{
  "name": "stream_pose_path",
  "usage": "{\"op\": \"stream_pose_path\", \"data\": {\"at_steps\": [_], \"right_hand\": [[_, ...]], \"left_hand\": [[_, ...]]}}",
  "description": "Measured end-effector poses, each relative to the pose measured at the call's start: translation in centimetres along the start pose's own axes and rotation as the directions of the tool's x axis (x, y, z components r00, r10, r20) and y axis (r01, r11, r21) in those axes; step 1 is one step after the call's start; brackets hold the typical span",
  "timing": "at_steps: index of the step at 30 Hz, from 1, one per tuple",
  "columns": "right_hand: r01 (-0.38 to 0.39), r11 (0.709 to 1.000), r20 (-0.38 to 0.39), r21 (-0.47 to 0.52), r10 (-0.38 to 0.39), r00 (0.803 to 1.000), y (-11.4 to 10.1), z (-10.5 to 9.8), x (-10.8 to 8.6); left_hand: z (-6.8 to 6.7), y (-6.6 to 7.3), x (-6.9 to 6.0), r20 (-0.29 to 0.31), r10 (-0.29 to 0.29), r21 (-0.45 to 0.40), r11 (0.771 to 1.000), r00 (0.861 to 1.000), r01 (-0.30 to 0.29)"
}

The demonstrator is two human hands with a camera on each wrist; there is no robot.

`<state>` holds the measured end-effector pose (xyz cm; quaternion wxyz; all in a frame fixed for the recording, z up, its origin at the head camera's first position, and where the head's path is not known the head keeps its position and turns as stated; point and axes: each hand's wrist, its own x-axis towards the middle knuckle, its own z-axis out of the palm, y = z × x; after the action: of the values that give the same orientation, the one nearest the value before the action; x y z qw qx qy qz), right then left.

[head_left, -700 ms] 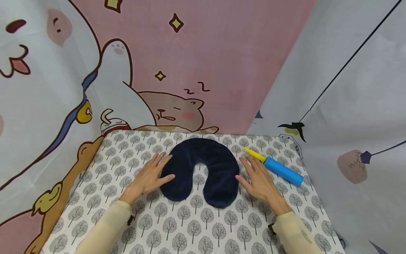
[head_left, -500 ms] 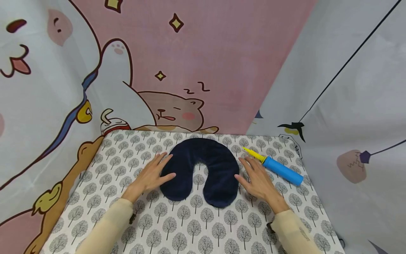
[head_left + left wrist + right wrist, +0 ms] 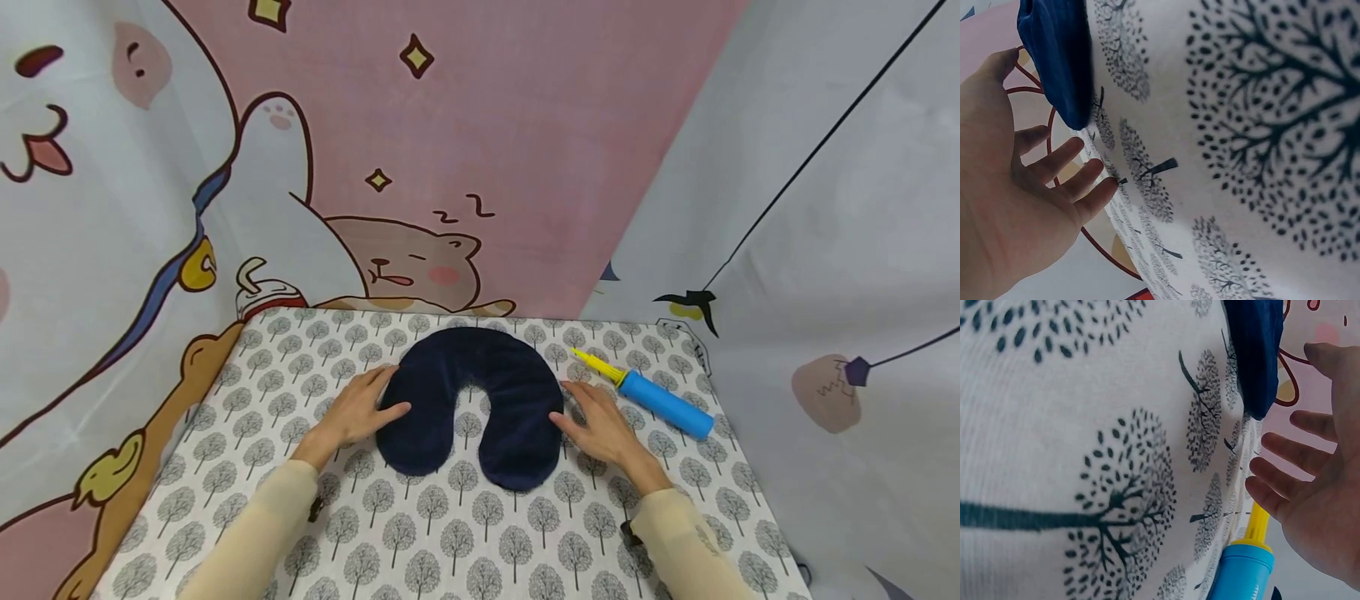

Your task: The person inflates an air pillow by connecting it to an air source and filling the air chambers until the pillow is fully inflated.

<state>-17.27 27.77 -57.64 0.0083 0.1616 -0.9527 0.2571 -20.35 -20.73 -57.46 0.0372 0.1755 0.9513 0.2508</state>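
A dark blue U-shaped pillow [image 3: 471, 354] lies on the tree-print cloth, its opening toward the person. At its left side is the left hand [image 3: 356, 415], thumb over the pillow's edge and fingers relaxed. The right hand [image 3: 602, 422] mirrors it at the right side. In the left wrist view, a gap shows between the left hand [image 3: 1032, 181] and the pillow [image 3: 1063, 62]. The right wrist view likewise has the right hand [image 3: 1310, 469] apart from the pillow [image 3: 1257, 356], fingers loosely bent. Neither hand holds anything.
A blue pump [image 3: 667, 404] with a yellow nozzle [image 3: 597, 363] lies right of the pillow, just beyond the right hand. The tree-print cloth [image 3: 457, 537] covers the table. Behind and beside it hang printed curtains [image 3: 525, 150] with cartoon animals.
Both hands have shifted slightly inward, closer to the pillow's sides. The pillow and pump stay in place on the cloth.
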Motion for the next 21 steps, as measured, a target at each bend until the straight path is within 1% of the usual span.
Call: {"op": "stream_pose_path", "data": {"at_steps": [4,9,13,16,19,20,21], "right_hand": [[-0.005,1.000,-0.018,0.000,0.005,1.000,0.1,0.4,0.3],[-0.005,1.000,-0.042,-0.022,0.005,0.999,0.3,0.8,0.6],[-0.009,0.999,-0.060,-0.037,0.007,0.998,0.3,1.0,0.7],[-0.014,0.999,-0.060,-0.044,0.011,0.998,0.3,1.1,0.8],[-0.005,0.999,-0.061,-0.048,0.002,0.998,0.4,1.2,0.9],[0.000,0.999,-0.063,-0.048,-0.003,0.998,0.4,1.2,0.9],[0.005,0.999,-0.066,-0.049,-0.008,0.998,0.4,1.3,1.0]], "left_hand": [[0.2,-0.1,0.3,-0.025,-0.001,0.046,0.999,1.000,0.002],[0.5,-0.1,0.5,-0.046,-0.024,0.091,0.995,0.999,0.028],[0.7,-0.3,0.7,-0.059,-0.038,0.089,0.995,0.998,0.043],[0.8,-0.4,0.7,-0.071,-0.041,0.072,0.996,0.997,0.046],[0.8,-0.4,0.7,-0.093,-0.021,0.053,0.998,0.995,0.026],[1.1,-0.9,0.7,-0.115,-0.005,0.056,0.998,0.993,0.011],[1.1,-0.9,0.7,-0.124,0.005,0.051,0.999,0.992,0.001]]}}
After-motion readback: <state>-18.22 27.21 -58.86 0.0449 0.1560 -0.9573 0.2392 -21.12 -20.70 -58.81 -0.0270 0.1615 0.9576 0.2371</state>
